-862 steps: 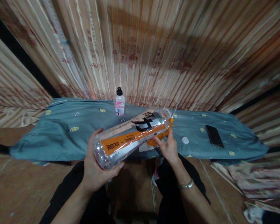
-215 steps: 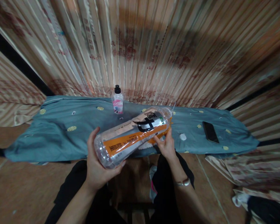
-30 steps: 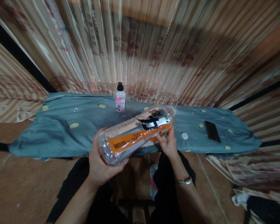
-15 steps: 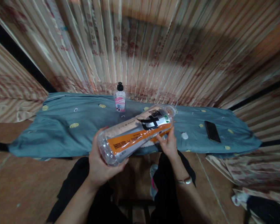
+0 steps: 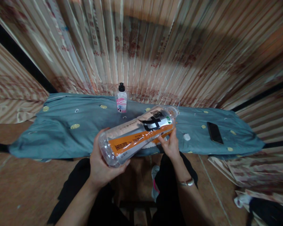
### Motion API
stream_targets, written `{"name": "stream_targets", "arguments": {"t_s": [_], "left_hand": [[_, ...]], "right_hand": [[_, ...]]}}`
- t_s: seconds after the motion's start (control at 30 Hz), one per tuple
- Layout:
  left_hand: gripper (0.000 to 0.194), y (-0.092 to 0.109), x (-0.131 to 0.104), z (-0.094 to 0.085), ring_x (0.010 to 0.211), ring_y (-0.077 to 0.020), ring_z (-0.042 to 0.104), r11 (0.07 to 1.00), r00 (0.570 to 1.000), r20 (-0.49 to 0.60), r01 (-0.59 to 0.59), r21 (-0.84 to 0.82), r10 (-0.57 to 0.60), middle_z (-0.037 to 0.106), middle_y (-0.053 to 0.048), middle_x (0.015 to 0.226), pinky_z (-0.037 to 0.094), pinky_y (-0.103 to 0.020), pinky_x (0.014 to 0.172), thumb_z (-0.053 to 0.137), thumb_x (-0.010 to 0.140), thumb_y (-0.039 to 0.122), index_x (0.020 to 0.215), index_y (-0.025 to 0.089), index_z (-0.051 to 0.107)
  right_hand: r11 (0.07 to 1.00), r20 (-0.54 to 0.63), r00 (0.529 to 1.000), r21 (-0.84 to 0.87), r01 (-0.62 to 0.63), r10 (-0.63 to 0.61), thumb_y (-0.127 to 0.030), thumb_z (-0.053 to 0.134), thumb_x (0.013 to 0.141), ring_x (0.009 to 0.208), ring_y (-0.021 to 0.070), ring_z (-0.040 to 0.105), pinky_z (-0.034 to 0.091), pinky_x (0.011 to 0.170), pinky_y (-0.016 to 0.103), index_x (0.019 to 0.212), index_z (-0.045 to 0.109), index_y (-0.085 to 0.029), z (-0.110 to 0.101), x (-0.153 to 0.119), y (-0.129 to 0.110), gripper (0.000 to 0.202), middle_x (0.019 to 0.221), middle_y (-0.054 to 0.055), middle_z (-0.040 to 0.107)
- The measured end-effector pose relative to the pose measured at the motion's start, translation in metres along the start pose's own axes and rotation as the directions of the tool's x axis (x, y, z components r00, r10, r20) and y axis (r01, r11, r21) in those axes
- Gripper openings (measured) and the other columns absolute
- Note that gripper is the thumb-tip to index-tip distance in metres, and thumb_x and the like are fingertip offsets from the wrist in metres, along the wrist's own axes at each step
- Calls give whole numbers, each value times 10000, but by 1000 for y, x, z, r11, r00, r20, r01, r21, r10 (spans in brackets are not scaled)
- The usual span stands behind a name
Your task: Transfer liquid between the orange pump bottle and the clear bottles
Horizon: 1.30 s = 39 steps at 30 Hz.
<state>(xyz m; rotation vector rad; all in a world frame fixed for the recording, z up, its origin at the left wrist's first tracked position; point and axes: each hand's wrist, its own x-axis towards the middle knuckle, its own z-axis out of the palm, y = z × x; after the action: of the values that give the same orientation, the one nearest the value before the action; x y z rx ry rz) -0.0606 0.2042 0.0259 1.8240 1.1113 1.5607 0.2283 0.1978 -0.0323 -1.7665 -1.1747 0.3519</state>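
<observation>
A large clear plastic bottle [image 5: 139,135] with an orange and silver label lies tilted between my hands, its neck up to the right. My left hand [image 5: 102,164] wraps around the base end, thumb underneath. Near the neck end, my right hand [image 5: 171,146] grips the lower side, and part of its fingers is hidden behind the bottle. Under the bottle by my right hand, a whitish patch shows that I cannot make out. Behind it stands a small clear bottle [image 5: 121,102] with a black cap and a pink label, apart from both hands.
A teal patterned cloth [image 5: 61,131] covers the low table. On its right side lie a black phone [image 5: 214,132] and a small white round piece [image 5: 186,137]. A pleated curtain [image 5: 141,56] hangs behind. A dark bag-like item [image 5: 271,212] is on the floor at right.
</observation>
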Motion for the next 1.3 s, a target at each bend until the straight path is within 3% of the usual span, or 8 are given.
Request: {"name": "stream_targets", "arguments": {"t_s": [0.23, 0.43, 0.67, 1.03, 1.3], "left_hand": [[838, 1, 1, 0, 1106, -307, 785, 999, 999, -1, -47, 27, 47, 744, -138, 1290, 669, -433, 951, 873, 747, 463, 1467, 194, 542], [869, 0, 0, -1, 1114, -324, 779, 999, 999, 18, -29, -24, 29, 728, -140, 1299, 670, -472, 952, 901, 718, 396, 1478, 203, 526], [863, 0, -1, 0, 1092, -301, 787, 999, 1000, -3, -18, -28, 18, 742, -130, 1276, 677, -423, 928, 892, 727, 437, 1475, 196, 535], [896, -1, 0, -1, 1119, -336, 777, 999, 1000, 21, -13, -31, 14, 728, -133, 1314, 677, -487, 955, 910, 700, 425, 1487, 234, 526], [869, 0, -1, 1, 1091, -316, 792, 1000, 1000, 8, 5, -16, -5, 751, -143, 1273, 675, -456, 953, 879, 736, 510, 1470, 193, 540]], "right_hand": [[1000, -27, 1000, -21, 10, -11, -638, 778, 775, 1119, 373, 757, 598, 990, 539, 1460, 500, -169, 2, 0, 3, 876, 1255, 176, 770], [1000, -20, 1000, 2, -4, 4, -631, 761, 767, 1195, 387, 735, 578, 1035, 551, 1488, 477, -167, 2, 0, 1, 903, 1309, 182, 749], [1000, -26, 1000, -18, 11, -12, -638, 789, 767, 1116, 379, 762, 607, 963, 525, 1469, 492, -170, 2, 0, 4, 895, 1244, 175, 776], [1000, -4, 1000, 4, -2, 2, -637, 769, 771, 1160, 401, 746, 584, 1023, 579, 1478, 472, -127, 1, 0, 1, 921, 1278, 212, 754], [999, 4, 1000, 11, 30, -30, -611, 773, 806, 1212, 381, 731, 577, 1048, 557, 1522, 438, -154, 2, -1, 3, 913, 1328, 202, 739]]}}
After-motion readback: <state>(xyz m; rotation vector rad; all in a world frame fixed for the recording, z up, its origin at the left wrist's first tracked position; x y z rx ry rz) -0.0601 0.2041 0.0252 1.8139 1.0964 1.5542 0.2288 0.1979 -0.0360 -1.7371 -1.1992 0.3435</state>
